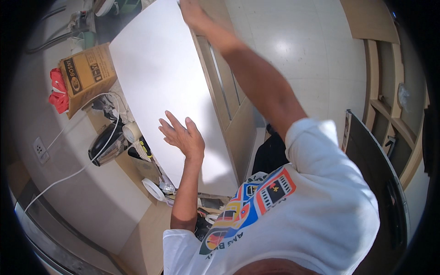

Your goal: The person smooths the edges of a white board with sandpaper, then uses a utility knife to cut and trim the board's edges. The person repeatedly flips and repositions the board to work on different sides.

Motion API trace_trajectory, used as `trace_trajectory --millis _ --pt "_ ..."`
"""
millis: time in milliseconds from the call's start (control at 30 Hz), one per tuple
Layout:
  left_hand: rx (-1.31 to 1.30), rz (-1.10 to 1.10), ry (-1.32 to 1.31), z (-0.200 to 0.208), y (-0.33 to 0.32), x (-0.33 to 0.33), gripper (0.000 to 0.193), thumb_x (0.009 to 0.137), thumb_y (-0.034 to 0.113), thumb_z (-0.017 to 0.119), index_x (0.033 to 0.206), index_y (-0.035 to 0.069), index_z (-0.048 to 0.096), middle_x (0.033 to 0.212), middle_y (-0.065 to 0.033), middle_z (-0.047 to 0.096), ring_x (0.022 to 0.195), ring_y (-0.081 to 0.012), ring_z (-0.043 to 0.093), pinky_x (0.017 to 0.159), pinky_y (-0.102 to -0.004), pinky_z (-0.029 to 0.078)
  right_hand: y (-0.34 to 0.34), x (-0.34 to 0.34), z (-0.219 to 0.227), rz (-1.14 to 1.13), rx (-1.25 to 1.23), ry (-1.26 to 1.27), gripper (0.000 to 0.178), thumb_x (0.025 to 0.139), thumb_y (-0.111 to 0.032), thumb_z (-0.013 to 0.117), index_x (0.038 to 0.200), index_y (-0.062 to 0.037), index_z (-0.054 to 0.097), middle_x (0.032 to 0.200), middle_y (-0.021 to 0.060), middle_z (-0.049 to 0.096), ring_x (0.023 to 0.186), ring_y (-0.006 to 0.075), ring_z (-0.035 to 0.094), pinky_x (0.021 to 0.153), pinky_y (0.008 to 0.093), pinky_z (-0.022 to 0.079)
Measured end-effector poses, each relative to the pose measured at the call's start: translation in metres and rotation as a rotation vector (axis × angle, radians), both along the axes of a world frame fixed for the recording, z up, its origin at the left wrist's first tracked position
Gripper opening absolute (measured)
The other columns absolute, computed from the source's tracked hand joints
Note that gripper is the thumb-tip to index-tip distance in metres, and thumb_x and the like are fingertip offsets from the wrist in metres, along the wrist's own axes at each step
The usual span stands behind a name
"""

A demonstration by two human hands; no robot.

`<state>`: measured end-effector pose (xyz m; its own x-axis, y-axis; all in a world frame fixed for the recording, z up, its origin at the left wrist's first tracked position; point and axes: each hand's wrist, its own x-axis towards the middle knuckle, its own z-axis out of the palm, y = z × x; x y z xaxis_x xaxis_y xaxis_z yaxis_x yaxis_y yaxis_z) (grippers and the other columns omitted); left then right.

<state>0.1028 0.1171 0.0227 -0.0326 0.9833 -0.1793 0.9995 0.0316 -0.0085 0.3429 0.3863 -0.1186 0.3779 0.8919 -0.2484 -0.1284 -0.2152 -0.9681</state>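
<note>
At frame centre the left hand (182, 135) lies flat, fingers spread, on a large white panel (169, 87) slanting toward upper left. The right hand (193, 14), top centre, grips the panel's far edge, its fingers hidden behind it. The panel covers much of the cluttered bench (146, 229).

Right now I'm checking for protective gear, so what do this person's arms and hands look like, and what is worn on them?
Both hands are bare: the left hand and the right hand show no gloves, and no rings or watch that I can make out. The forearms are uncovered too. Short white T-shirt sleeves end above the elbows; the shirt carries a colourful printed graphic in red, blue and yellow.
</note>
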Motion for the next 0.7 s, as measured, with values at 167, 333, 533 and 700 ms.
trace_trajectory --millis 167,333,533,700 --pt "0.01 0.017 -0.005 -0.002 -0.006 -0.008 0.074 0.104 0.04 0.043 0.164 0.007 0.016 0.165 -0.0331 0.008 0.152 -0.0553 0.006 0.119 -0.0703 0.008 -0.14 -0.031 0.072 -0.026 -0.023 0.246 0.075 0.109 -0.056 0.023 0.149 0.0029 0.046 0.147 0.0267 0.053 0.143 0.0375 0.045 0.117 0.044 0.034" --pt "0.034 -0.025 -0.029 0.0 0.0 -0.002 0.072 0.104 0.038 0.042 0.164 0.007 0.016 0.165 -0.033 0.009 0.152 -0.0544 0.006 0.119 -0.0692 0.008 -0.019 0.03 0.049 -0.004 -0.025 0.253 0.048 0.109 -0.036 0.035 0.132 0.0012 0.054 0.138 0.0313 0.056 0.134 0.0463 0.05 0.11 0.0508 0.042" --pt "0.036 -0.009 -0.051 0.001 -0.001 -0.001 0.071 0.105 0.035 0.042 0.164 0.006 0.016 0.165 -0.0333 0.009 0.153 -0.0519 0.007 0.12 -0.0664 0.007 -0.103 -0.019 0.054 -0.056 0.111 0.181 0.043 0.108 -0.031 0.042 0.133 0.0015 0.054 0.132 0.03 0.059 0.127 0.0438 0.056 0.106 0.0505 0.045" --pt "0.032 0.013 -0.068 0.003 -0.004 0.003 0.069 0.105 0.032 0.041 0.164 0.006 0.017 0.166 -0.0323 0.01 0.154 -0.0492 0.007 0.121 -0.0635 0.006 -0.212 -0.057 0.078 -0.017 -0.075 0.461 0.063 0.11 -0.046 0.035 0.144 0.0065 0.046 0.137 0.0322 0.056 0.129 0.0469 0.054 0.111 0.0479 0.041"
